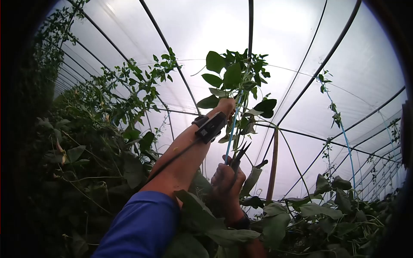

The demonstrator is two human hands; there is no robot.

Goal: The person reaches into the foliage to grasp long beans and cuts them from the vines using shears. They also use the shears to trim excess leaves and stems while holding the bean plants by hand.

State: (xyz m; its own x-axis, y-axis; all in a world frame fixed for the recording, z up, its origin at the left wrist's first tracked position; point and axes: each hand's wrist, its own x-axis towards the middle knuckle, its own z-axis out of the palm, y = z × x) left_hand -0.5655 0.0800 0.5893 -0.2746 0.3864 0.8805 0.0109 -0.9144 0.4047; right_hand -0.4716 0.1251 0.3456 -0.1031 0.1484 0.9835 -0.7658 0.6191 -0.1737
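My left hand is raised high, its fingers closed round the stems of a climbing vine just below a clump of broad green leaves. A blue string runs down from that hand towards my right hand. Lower down, my right hand is wrapped round a pair of dark pruning snips. Their pointed blades face upwards and stand apart, close to the string and hanging stems. A black device is strapped to my left wrist. Leaves partly cover my right forearm.
Dense foliage fills the left side and the bottom. Dark hoops carry the pale plastic roof. Another blue string with a thin vine hangs at the right. A brown post stands behind my right hand.
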